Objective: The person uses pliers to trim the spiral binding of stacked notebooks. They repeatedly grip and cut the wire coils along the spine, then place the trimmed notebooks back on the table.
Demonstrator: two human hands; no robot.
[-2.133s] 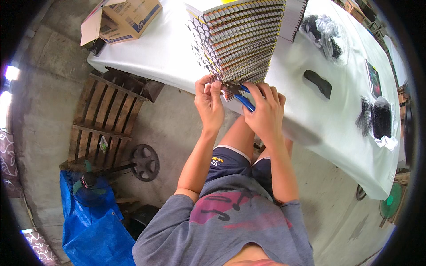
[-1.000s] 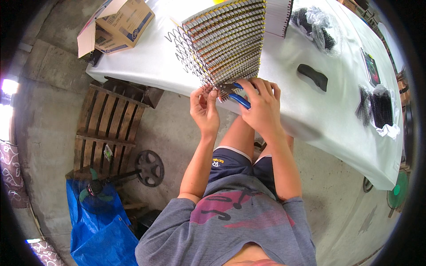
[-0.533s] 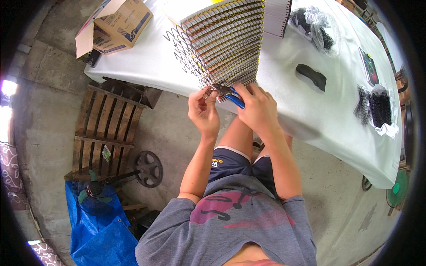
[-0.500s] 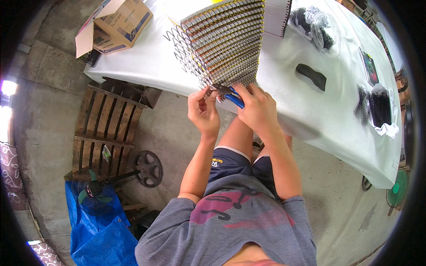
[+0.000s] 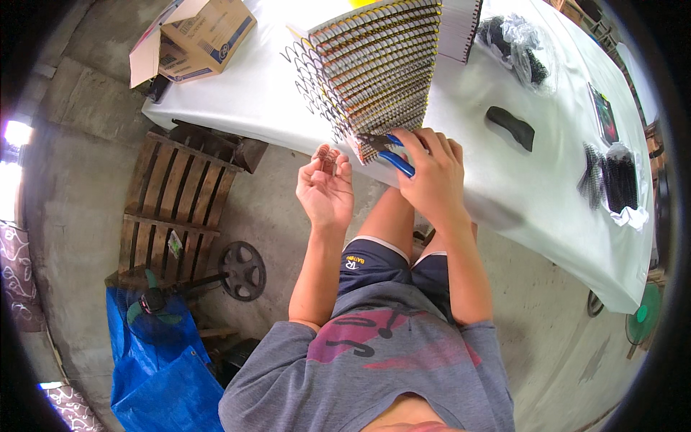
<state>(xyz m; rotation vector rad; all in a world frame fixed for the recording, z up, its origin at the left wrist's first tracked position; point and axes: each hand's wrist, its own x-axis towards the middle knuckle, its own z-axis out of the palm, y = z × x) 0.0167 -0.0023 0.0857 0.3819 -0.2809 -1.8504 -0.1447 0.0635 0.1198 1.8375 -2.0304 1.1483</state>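
**Pliers at the stack's near corner, left hand drawn back with a coil scrap**

The right hand (image 5: 432, 176) is clenched around the blue handles of a pair of pliers (image 5: 385, 150), whose dark nose touches the lowest front corner of the stack of spiral-bound notebooks (image 5: 381, 68). That stack lies tilted on the white tabletop (image 5: 237, 93), its near corner reaching the table's front edge, with loose wire coil ends sticking out along its left side. The left hand (image 5: 327, 191) hangs just off the front edge, over the open concrete floor, its fingers (image 5: 325, 160) pinched on a small dark piece of wire coil (image 5: 324, 153); it is just beside the stack but not touching it.

Room to move is open below and to the left of the hands, where only floor shows, down to a wooden pallet (image 5: 176, 209). To the right of the pliers the tabletop lies bare as far as a black handle-shaped object (image 5: 511, 127). A cardboard box (image 5: 198, 36) sits at the table's far left corner, well apart.

Half a second earlier the left hand was up against the stack's corner beside the pliers; it has since pulled away toward the body, palm turned up. The right hand and pliers have stayed at the same corner.
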